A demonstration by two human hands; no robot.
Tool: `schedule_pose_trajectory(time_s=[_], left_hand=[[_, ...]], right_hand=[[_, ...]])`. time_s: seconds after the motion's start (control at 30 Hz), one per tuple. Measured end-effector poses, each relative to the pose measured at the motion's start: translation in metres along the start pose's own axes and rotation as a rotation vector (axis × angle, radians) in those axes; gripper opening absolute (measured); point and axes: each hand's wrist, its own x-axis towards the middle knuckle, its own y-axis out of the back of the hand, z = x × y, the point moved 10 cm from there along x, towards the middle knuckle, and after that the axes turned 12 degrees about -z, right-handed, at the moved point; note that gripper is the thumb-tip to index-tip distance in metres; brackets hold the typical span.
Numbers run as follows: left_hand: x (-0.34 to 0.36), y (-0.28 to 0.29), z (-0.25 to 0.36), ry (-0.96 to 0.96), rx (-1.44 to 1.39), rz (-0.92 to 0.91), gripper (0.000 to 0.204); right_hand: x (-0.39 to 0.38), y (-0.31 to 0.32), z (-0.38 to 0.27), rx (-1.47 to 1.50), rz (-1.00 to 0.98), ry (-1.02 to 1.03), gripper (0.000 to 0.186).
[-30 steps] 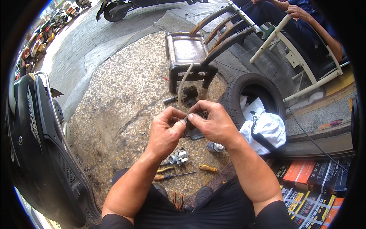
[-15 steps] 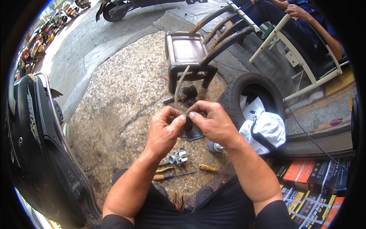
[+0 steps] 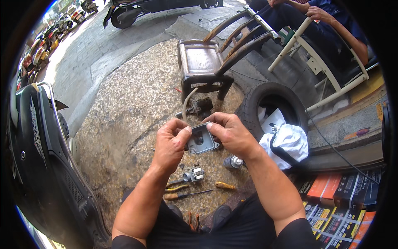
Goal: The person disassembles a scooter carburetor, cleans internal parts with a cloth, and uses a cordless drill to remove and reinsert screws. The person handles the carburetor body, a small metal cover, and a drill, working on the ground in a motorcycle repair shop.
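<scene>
Both hands grip a grey metal carburetor float bowl (image 3: 203, 143), its hollow side tilted up toward me. My left hand (image 3: 172, 141) pinches the bowl's upper left edge between thumb and fingers. At the upper right edge, my right hand (image 3: 232, 135) does the same. A tan rubber hose (image 3: 187, 103) rises from beside the left fingertips; its lower end is hidden there. Nearer to me on the ground lie a small carburetor body (image 3: 194, 174), yellow-handled pliers (image 3: 176, 188), a long screwdriver (image 3: 176, 195) and a short yellow-handled screwdriver (image 3: 225, 185).
Beyond my hands lies a dark metal part (image 3: 201, 108) before a wooden chair (image 3: 203, 58). A tire (image 3: 248, 106) with white cloth (image 3: 290, 141) and a spray can (image 3: 233, 162) are on the right. Boxes (image 3: 327, 189) stand lower right, a black scooter (image 3: 45, 166) left. Another person sits upper right.
The bowl has tipped so that its hollow inside now shows, and both hands have shifted slightly. The hose has swung a little left and lower. The view has moved slightly.
</scene>
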Motion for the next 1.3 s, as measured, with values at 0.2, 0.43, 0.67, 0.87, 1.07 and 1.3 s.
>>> schedule_pose_trajectory(time_s=[0.2,0.43,0.67,0.87,1.07,1.3], left_hand=[[-0.002,0.004,0.004,-0.006,0.010,0.004,0.006],[0.002,0.012,0.008,-0.053,-0.221,-0.002,0.007],[0.001,0.015,0.020,0.026,0.087,0.031,0.022],[-0.005,-0.040,0.115,-0.495,1.093,-0.031,0.085],[0.012,-0.074,0.095,-0.391,1.122,-0.151,0.093],[0.014,-0.072,0.101,-0.416,1.141,-0.164,0.099]], right_hand=[[-0.002,-0.002,0.004,0.244,-0.086,0.025,0.038],[-0.004,-0.020,-0.006,0.142,-0.286,0.085,0.103],[0.001,-0.018,-0.011,0.055,-0.201,0.132,0.074],[0.004,-0.019,-0.030,-0.059,-0.154,0.234,0.071],[0.007,-0.017,-0.027,0.127,-0.197,0.273,0.068],[0.006,-0.008,-0.037,0.025,-0.153,0.397,0.065]])
